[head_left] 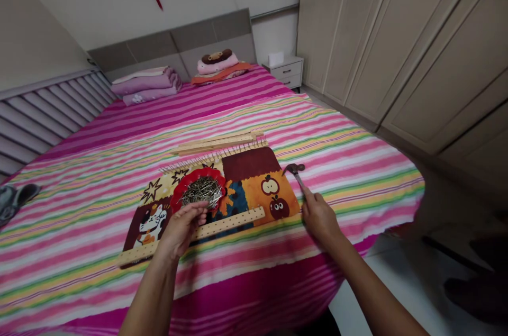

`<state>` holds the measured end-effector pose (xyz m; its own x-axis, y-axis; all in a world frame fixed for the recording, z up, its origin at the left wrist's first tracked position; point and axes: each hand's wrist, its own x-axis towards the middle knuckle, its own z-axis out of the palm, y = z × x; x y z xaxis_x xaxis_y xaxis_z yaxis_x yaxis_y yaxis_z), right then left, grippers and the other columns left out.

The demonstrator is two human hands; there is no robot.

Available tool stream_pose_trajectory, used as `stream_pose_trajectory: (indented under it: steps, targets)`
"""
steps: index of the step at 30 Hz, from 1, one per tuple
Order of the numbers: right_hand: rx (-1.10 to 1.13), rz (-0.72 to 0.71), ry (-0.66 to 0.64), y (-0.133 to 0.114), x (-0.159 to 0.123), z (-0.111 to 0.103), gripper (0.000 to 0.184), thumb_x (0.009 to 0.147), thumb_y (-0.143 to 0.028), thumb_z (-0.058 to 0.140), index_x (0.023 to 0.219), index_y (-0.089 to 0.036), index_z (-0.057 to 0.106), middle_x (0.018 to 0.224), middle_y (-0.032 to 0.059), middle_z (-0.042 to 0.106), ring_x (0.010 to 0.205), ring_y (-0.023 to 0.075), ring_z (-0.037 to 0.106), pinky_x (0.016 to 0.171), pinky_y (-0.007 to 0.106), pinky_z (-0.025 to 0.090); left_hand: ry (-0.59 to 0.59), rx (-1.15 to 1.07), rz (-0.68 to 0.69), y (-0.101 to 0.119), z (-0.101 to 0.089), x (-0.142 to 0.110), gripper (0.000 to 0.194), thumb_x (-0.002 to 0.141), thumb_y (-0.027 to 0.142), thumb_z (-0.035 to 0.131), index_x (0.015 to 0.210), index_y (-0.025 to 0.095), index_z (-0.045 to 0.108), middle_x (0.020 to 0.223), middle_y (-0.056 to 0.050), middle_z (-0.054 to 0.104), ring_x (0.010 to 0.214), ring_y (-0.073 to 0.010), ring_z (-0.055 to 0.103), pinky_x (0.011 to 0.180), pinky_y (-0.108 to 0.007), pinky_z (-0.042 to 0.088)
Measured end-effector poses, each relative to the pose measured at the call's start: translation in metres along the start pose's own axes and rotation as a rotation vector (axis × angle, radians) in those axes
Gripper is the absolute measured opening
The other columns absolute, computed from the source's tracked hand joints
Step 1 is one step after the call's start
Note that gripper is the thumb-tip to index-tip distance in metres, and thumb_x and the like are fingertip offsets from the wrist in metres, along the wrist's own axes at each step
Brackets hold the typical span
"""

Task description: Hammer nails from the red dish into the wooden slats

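My right hand point(319, 218) is wrapped round the handle of a claw hammer point(295, 170), its metal head over the striped cloth beside a patterned mat. At the near rim of a red scalloped bowl point(175, 199), my left hand point(184, 226) has its fingers pinched together; whatever is between them is too small to make out. Many loose nails point(201, 191) fill the bowl. Under the left hand and wrist lies a wooden strip point(234, 219) with rows of small holes, along the near edge of the mat point(254, 165). Another strip point(214, 156), studded with upright nails, lies along the far edge.
More wooden strips point(214, 142) lie beyond the nailed one. All rest on a bed with a striped cover point(349, 159). Folded bedding point(146, 84) sits near the headboard point(214, 34). A nightstand point(286, 72) and wardrobe point(397, 39) stand to the right, a railing point(51, 111) left.
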<state>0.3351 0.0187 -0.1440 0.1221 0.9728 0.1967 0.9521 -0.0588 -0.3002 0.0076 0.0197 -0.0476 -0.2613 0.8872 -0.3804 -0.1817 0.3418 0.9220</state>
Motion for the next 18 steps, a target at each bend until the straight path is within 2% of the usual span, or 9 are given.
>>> stream_pose_trajectory:
  steps: [3, 8, 11, 14, 18]
  targets:
    - [0.003, 0.003, 0.0, -0.001, 0.0, 0.0, 0.047, 0.086, -0.014, 0.046, 0.132, -0.013, 0.049, 0.084, 0.0079, 0.059, 0.066, 0.0172, 0.054, 0.055, 0.025, 0.037, -0.029, -0.015, -0.026, 0.0, 0.001, -0.006, 0.026, 0.058, 0.011, 0.071, 0.084, 0.011, 0.072, 0.07, -0.005, 0.07, 0.061, -0.0093, 0.063, 0.059, -0.017, 0.053]
    - [-0.003, 0.013, -0.016, -0.001, 0.0, -0.001, 0.048, 0.085, -0.013, 0.045, 0.133, -0.012, 0.049, 0.085, 0.0088, 0.06, 0.066, 0.0181, 0.055, 0.054, 0.026, 0.037, -0.067, -0.007, -0.053, -0.001, 0.012, -0.017, 0.033, 0.054, 0.009, 0.077, 0.087, 0.012, 0.071, 0.077, -0.006, 0.072, 0.068, -0.0129, 0.067, 0.066, -0.021, 0.056]
    - [-0.006, 0.014, -0.022, -0.002, 0.0, -0.002, 0.049, 0.086, -0.014, 0.045, 0.134, -0.012, 0.048, 0.086, 0.0092, 0.06, 0.067, 0.0187, 0.056, 0.055, 0.026, 0.038, -0.059, -0.009, -0.035, -0.005, 0.022, -0.021, 0.034, 0.05, 0.016, 0.082, 0.082, 0.012, 0.072, 0.072, -0.006, 0.071, 0.064, -0.0126, 0.066, 0.063, -0.021, 0.056]
    - [-0.012, 0.023, -0.03, -0.003, 0.0, -0.002, 0.047, 0.087, -0.014, 0.043, 0.134, -0.012, 0.049, 0.086, 0.0099, 0.06, 0.067, 0.0192, 0.056, 0.055, 0.027, 0.038, -0.033, -0.014, 0.011, -0.012, 0.031, -0.024, 0.037, 0.046, 0.022, 0.084, 0.079, 0.012, 0.072, 0.069, -0.003, 0.07, 0.059, -0.0102, 0.062, 0.052, -0.018, 0.054]
    - [-0.017, 0.034, -0.04, -0.003, 0.001, -0.002, 0.048, 0.086, -0.014, 0.044, 0.134, -0.012, 0.049, 0.087, 0.0104, 0.06, 0.069, 0.0198, 0.056, 0.055, 0.027, 0.038, -0.066, -0.01, 0.026, -0.023, 0.041, -0.024, 0.04, 0.046, 0.029, 0.085, 0.081, 0.014, 0.071, 0.076, -0.004, 0.071, 0.064, -0.0134, 0.065, 0.048, -0.02, 0.053]
